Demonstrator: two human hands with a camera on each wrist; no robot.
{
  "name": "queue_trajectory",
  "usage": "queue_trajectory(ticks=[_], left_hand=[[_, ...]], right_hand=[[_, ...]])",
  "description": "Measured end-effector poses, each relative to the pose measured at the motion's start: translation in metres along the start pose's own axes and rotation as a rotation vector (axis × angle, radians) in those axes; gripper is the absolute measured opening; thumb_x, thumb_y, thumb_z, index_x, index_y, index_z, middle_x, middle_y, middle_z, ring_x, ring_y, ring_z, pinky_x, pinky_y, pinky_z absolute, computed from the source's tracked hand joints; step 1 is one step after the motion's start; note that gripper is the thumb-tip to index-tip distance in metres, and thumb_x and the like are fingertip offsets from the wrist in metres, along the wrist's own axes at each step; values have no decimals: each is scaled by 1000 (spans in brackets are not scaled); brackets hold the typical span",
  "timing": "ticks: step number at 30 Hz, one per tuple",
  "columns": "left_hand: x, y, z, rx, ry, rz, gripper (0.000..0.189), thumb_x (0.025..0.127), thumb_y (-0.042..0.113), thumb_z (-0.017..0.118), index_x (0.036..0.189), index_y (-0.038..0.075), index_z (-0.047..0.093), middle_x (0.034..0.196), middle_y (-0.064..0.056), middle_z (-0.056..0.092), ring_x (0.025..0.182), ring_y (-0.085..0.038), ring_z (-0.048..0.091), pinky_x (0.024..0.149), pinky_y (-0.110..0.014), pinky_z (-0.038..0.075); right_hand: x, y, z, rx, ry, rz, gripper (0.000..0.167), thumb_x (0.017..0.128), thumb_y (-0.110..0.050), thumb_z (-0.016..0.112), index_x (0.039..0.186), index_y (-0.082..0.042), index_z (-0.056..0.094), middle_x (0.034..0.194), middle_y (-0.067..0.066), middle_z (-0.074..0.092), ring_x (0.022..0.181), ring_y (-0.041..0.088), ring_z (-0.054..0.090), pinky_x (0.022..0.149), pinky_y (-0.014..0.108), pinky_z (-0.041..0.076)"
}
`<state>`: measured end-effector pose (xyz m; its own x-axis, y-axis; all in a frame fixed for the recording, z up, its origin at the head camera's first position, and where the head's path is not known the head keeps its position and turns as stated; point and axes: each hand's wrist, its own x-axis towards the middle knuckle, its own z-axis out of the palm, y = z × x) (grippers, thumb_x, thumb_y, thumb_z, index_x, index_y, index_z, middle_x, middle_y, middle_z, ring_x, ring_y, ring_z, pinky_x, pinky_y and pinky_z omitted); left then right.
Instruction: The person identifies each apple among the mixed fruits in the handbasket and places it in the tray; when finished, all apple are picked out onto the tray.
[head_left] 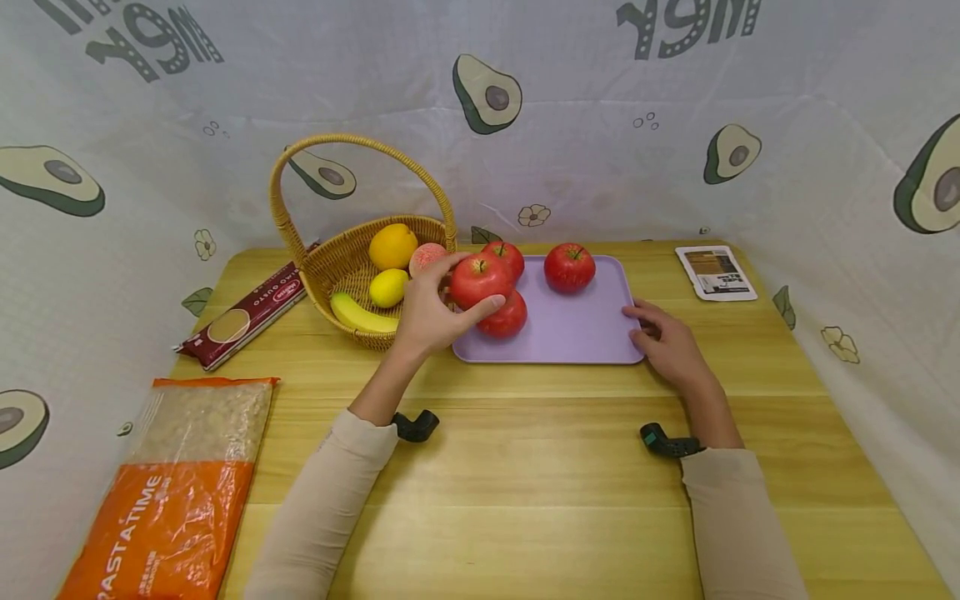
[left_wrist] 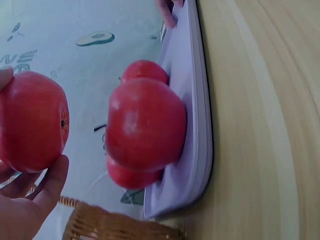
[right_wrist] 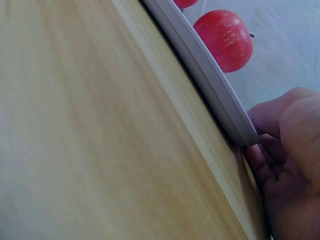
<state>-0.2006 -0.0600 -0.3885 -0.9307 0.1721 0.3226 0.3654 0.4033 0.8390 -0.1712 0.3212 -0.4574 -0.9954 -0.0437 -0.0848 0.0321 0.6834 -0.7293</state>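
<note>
My left hand (head_left: pixel 429 315) holds a red apple (head_left: pixel 478 280) between thumb and fingers, over the left part of a lilac tray (head_left: pixel 573 332). In the left wrist view that held apple (left_wrist: pixel 32 122) hangs apart from the others. Below and behind it on the tray are two more apples, a front one (head_left: pixel 504 318) and a back one (head_left: pixel 513 255) partly hidden. Another apple (head_left: pixel 570 268) sits by the tray's back edge. At the right end, my right hand (head_left: pixel 670 346) pinches the tray's rim, thumb on top and fingers at its underside, as the right wrist view shows.
Left of the tray stands a wicker basket (head_left: pixel 318 271) with a tall handle, containing an orange (head_left: pixel 393 247), a lemon (head_left: pixel 388 287), a banana (head_left: pixel 362 315) and a peach (head_left: pixel 427 257). Further left lie a maroon packet (head_left: pixel 247 318) and an orange pasta bag (head_left: pixel 168 500). A white packet (head_left: pixel 716 273) lies back right.
</note>
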Motion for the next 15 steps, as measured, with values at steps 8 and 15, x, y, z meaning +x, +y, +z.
queue_trajectory(ticks=[8,15], left_hand=[[-1,20,28,-10,-100,-31,78,79,50,85,145,20,56,136,-4,65,113,-22,66,93,-40,60],[1,32,56,17,-161,28,80,82,46,83,150,15,51,147,-3,57,129,-22,57,104,-42,55]], right_hand=[[0,-1,-1,9,-7,3,46,108,-17,48,152,-6,49,169,16,27,145,45,38,117,63,35],[-1,-2,-1,7,-8,2,46,108,-16,48,152,-6,49,169,17,28,146,45,37,118,63,35]])
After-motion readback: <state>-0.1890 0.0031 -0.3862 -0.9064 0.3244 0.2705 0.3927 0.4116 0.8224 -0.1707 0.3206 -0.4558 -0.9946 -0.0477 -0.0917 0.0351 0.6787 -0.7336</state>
